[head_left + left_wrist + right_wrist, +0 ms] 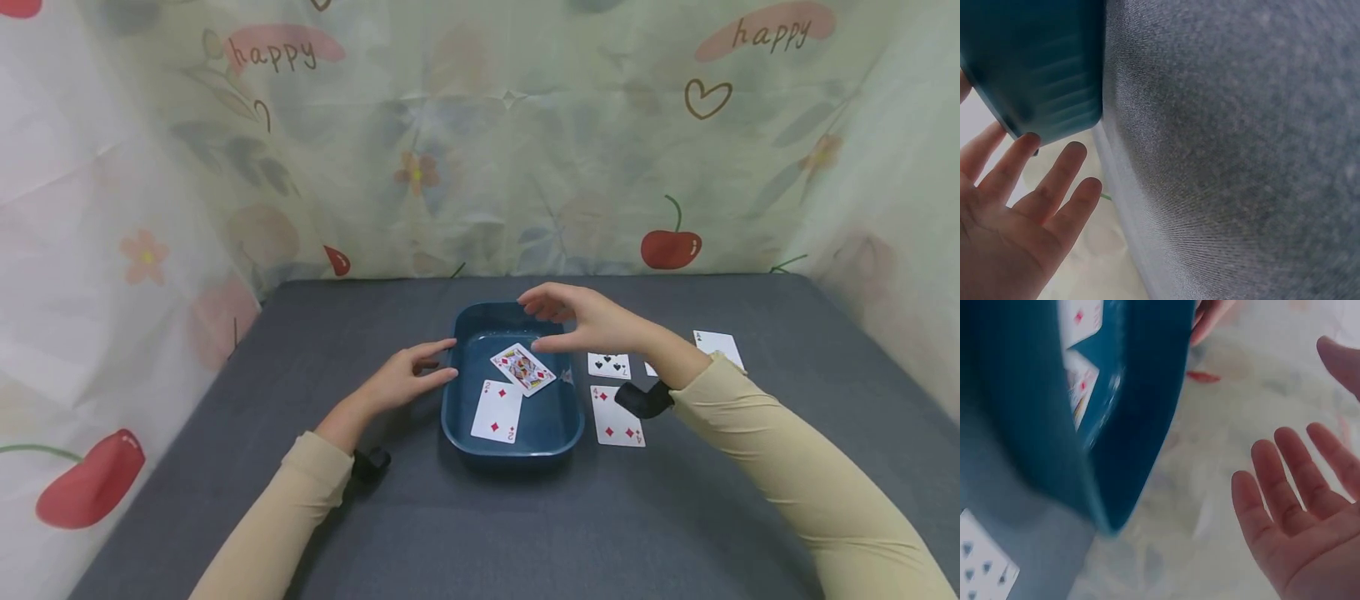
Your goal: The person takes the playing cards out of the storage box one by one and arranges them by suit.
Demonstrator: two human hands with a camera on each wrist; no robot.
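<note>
A dark blue rectangular tray (551,429) stands on the grey cloth. Inside it lie a two of diamonds (497,412) and a diamond face card (523,369), the face card overlapping the other's top corner. At the tray's left rim is my left hand (405,377), its fingers extended; the left wrist view shows fingertips at or very near the rim. My right hand (588,321) hovers above the tray's far right side, holding nothing. Its thumb and fingers are spread apart in the right wrist view, away from the tray wall (1147,406).
Right of the tray lie a four of diamonds (618,427), a spade card (608,366) and another card (717,347) partly behind the right forearm. A sliver of one more shows beside that arm. Patterned curtains (510,167) hang behind the table and along both sides.
</note>
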